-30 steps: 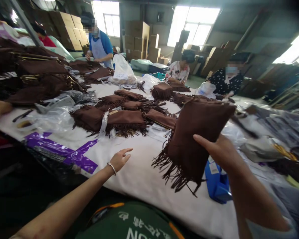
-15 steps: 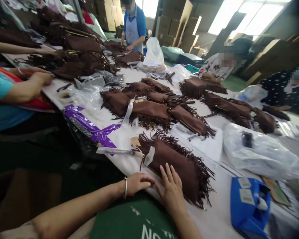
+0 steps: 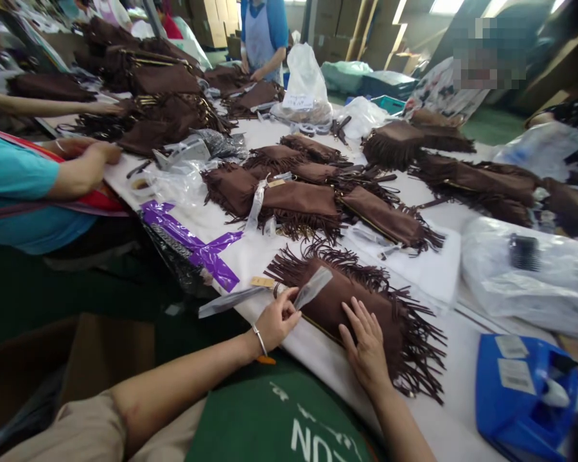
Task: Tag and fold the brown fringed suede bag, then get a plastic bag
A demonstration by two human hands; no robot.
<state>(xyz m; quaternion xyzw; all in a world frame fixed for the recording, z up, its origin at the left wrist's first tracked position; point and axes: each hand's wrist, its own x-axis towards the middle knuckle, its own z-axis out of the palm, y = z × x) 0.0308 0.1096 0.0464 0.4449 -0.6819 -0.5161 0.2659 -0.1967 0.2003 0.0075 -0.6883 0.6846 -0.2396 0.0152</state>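
A brown fringed bag (image 3: 327, 292) lies flat near the table's front edge. My right hand (image 3: 366, 343) rests on its front half, fingers spread, holding nothing. At the bag's left end my left hand (image 3: 278, 321) has its fingers curled together around a clear plastic strip (image 3: 313, 287), whose free end sticks up over the bag. A tan tag (image 3: 262, 282) and another wrapped plastic strip (image 3: 228, 302) extend left from that end. The thumb and fingertips of my left hand partly hide the strip's lower end.
More fringed bags (image 3: 301, 199) lie beyond. Purple tape (image 3: 192, 247) crosses the table edge at left. A blue container (image 3: 525, 391) and a plastic bag (image 3: 530, 276) are at right. Other people stand around the table, one person's hand (image 3: 101, 157) at its left edge.
My left hand has moved up from the table edge to the bag's left end and closed on the plastic strip, which now stands raised. My right hand stays on the bag; the view has shifted.
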